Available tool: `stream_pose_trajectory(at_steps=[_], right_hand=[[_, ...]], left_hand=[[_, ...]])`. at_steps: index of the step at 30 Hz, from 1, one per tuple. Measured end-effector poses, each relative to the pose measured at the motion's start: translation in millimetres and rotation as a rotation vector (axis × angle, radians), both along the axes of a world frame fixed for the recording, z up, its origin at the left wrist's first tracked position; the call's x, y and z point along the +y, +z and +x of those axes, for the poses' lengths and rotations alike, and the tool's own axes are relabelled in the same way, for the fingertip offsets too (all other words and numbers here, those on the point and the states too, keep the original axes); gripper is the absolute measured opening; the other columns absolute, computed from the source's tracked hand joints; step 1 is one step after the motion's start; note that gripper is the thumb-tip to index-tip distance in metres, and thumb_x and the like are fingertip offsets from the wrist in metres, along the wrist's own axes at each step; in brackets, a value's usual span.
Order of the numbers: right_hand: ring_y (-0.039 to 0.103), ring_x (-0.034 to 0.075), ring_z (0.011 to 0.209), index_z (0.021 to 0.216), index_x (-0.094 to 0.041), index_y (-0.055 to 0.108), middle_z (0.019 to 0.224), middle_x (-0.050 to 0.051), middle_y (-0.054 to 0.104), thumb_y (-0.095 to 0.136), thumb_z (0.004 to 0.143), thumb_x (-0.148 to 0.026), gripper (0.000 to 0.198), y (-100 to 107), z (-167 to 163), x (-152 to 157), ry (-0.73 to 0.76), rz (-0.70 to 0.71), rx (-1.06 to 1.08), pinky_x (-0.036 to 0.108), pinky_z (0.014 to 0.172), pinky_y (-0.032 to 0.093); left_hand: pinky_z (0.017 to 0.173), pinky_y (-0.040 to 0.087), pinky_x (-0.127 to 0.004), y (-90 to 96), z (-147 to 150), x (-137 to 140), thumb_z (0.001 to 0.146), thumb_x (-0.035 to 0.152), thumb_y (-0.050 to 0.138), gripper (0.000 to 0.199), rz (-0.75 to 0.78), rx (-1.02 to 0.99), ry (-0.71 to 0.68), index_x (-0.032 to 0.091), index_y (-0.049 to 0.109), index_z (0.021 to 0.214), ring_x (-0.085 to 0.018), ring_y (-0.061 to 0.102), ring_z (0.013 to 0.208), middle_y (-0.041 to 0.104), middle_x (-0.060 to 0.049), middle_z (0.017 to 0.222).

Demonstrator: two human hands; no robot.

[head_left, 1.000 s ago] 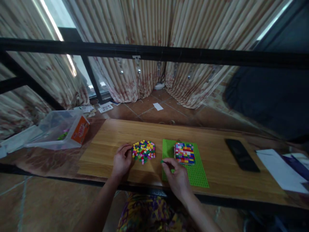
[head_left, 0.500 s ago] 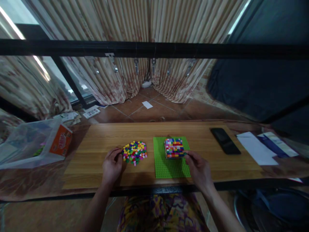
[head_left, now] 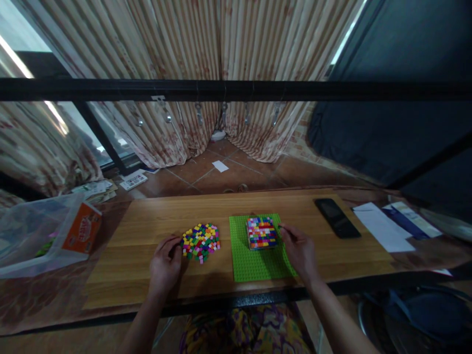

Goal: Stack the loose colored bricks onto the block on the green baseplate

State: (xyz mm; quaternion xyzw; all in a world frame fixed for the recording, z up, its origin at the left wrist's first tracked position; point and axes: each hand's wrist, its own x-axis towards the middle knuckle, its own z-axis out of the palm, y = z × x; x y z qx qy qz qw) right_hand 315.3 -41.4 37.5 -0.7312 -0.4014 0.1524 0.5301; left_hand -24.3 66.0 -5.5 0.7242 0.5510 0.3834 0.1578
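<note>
A loose pile of small colourful toy bricks (head_left: 202, 240) lies on the wooden board. At its left edge rests my left hand (head_left: 165, 258), its fingers curled and closed; what they hold, if anything, is hidden. To the right, on a green studded baseplate (head_left: 254, 268), stands a block built of many-coloured bricks (head_left: 261, 232), its top in rows. My right hand (head_left: 300, 250) is just right of this block, apart from it, over the baseplate's right side. Thumb and finger are pinched together, and anything between them is too small to name.
A black phone (head_left: 337, 218) lies on the board's right part, with white papers (head_left: 383, 228) beyond it. On the left stands a clear plastic bin (head_left: 44, 236) with an orange label. A dark metal bar (head_left: 236, 90) crosses in front of the curtains.
My right hand has come off the block's lower right corner and sits a little to its right. My left hand stays at the pile's edge. The whole view has shifted slightly.
</note>
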Motion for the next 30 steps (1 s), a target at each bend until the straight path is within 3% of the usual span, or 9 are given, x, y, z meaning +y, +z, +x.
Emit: stream_pose_trajectory(at_steps=[6, 15, 30], right_hand=[[0.066, 0.023, 0.084, 0.093, -0.018, 0.072, 0.094, 0.008, 0.072, 0.049, 0.083, -0.037, 0.032, 5.5, 5.9, 13.2, 0.100, -0.072, -0.173, 0.035, 0.076, 0.051], [0.066, 0.022, 0.078, 0.089, -0.016, 0.070, 0.088, 0.010, 0.072, 0.046, 0.084, -0.031, 0.029, 5.2, 7.5, 21.4, 0.126, -0.180, -0.392, 0.034, 0.073, 0.049], [0.063, 0.020, 0.074, 0.087, -0.017, 0.068, 0.086, 0.009, 0.069, 0.048, 0.082, -0.027, 0.023, 3.1, 8.8, 27.8, 0.144, -0.122, -0.533, 0.033, 0.070, 0.047]], left_hand=[[0.095, 0.047, -0.040, -1.5, -0.7, 0.7, 0.081, 0.031, 0.050, 0.022, 0.036, 0.011, 0.003, 0.019, 0.065, 0.090, -0.023, 0.061, 0.100, 0.065, -0.009, 0.103], [0.093, 0.048, -0.039, 0.7, 0.7, -0.3, 0.080, 0.031, 0.050, 0.024, 0.020, 0.006, 0.004, 0.017, 0.066, 0.090, -0.023, 0.061, 0.098, 0.065, -0.010, 0.102], [0.093, 0.049, -0.038, 1.2, 2.2, -1.7, 0.080, 0.032, 0.049, 0.022, 0.020, -0.009, 0.010, 0.019, 0.065, 0.089, -0.022, 0.061, 0.098, 0.065, -0.009, 0.102]])
